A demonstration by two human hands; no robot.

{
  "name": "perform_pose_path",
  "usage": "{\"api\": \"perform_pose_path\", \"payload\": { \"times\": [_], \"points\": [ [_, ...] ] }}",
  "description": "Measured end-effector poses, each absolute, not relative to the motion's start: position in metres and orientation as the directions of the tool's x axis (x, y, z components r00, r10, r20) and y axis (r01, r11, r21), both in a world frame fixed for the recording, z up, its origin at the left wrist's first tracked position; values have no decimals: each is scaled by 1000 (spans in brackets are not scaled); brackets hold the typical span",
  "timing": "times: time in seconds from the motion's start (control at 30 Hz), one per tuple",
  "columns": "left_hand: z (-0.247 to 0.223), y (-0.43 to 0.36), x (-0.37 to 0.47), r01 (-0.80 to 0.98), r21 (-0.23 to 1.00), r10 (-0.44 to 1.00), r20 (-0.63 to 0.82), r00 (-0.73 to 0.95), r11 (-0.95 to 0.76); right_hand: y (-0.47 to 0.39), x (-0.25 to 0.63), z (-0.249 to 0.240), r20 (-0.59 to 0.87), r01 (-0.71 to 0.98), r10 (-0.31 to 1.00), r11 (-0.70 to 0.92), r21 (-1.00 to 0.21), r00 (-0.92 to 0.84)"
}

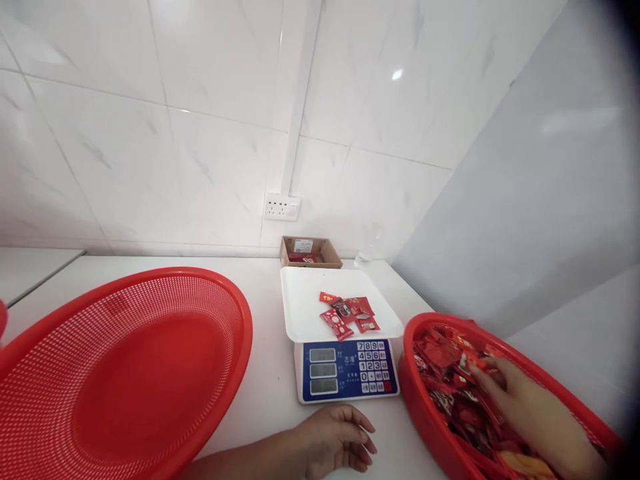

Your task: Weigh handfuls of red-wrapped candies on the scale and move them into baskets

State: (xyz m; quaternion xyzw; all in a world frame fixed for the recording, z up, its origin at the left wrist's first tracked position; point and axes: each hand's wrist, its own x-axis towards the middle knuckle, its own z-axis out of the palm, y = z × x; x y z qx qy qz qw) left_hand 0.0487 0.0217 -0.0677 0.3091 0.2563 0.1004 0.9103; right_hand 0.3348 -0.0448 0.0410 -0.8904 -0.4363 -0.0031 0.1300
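Note:
My left hand (340, 440) rests on the white table in front of the digital scale (347, 370). Its fingers are loosely bent and apart, with nothing in them. On the scale's white tray (305, 300) lie several small red wrapped packets (350, 313), one with a dark print. Over at the right, my right hand (525, 407) reaches into a red plastic basket (423, 400) full of similar loose packets (450, 387). Its thumb and fingers close around a small red packet (477, 362) near the top of the heap; the grip is slightly blurred.
A large red perforated basket (150, 380) stands at the left with its bare bottom showing. Behind the scale is a small cardboard box (327, 253) with red packets inside. A clear plastic bottle (369, 247) stands by the tiled wall, below and right of a socket (283, 207).

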Motion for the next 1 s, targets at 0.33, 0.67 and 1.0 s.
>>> {"api": "perform_pose_path", "payload": {
  "times": [0.33,0.67,1.0],
  "points": [
    [-69,21,49,-42,619,347,-382,857,784,45,215,55,40,823,958,-221,-524,283],
    [-72,22,49,-52,610,337,-361,869,790,67,183,29,176,838,964,-73,-541,198],
    [-75,22,48,-39,614,308,-339,889,788,-33,184,-44,128,477,806,-207,-854,578]
  ]
}}
